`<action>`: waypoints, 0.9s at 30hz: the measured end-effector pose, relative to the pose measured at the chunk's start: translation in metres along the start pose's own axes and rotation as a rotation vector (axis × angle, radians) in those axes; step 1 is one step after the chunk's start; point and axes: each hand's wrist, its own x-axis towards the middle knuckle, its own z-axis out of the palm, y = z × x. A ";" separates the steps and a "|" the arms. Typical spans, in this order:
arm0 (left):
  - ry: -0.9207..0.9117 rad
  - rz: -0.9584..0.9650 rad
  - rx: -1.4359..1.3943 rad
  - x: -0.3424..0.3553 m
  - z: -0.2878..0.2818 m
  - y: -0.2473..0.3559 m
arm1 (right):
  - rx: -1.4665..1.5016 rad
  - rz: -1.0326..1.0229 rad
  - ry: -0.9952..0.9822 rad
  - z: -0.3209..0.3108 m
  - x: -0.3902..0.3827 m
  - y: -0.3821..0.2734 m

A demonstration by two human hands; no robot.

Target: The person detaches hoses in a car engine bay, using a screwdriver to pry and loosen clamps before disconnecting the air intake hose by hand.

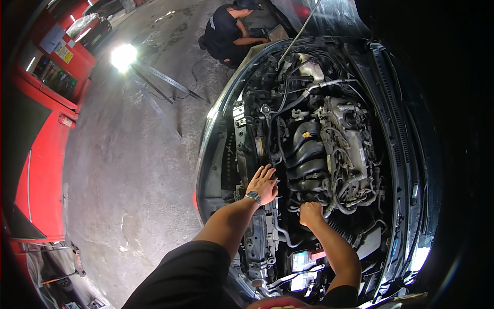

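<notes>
Under a raised car hood lies the engine bay, with a black ribbed intake manifold [309, 152] beside the grey engine top [355, 149]. My left hand [263, 185], a watch on its wrist, rests flat with fingers stretched on the dark front crosspiece by the radiator. Lower right, my right hand [311, 214] reaches down at the manifold's near end, its fingers curled. Their tips, and whatever they grip among the hoses, are hidden. Below that hand sits the battery [302, 265] with a red terminal cover [318, 254].
A thin hood prop rod [304, 27] rises at the far end of the bay. A bright work light [123, 56] stands on a tripod on the concrete floor [139, 180]. Another person [225, 33] crouches beyond the car's front. Red panels [46, 170] line the left side.
</notes>
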 end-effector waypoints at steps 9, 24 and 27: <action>-0.016 0.005 0.022 0.002 -0.005 0.003 | 0.047 0.091 0.033 0.017 0.007 0.000; 0.005 0.007 0.001 0.001 -0.002 0.003 | -0.003 0.067 0.032 0.024 0.003 0.004; 0.007 0.006 0.008 0.001 -0.002 0.002 | 0.036 0.080 0.120 0.024 0.001 0.002</action>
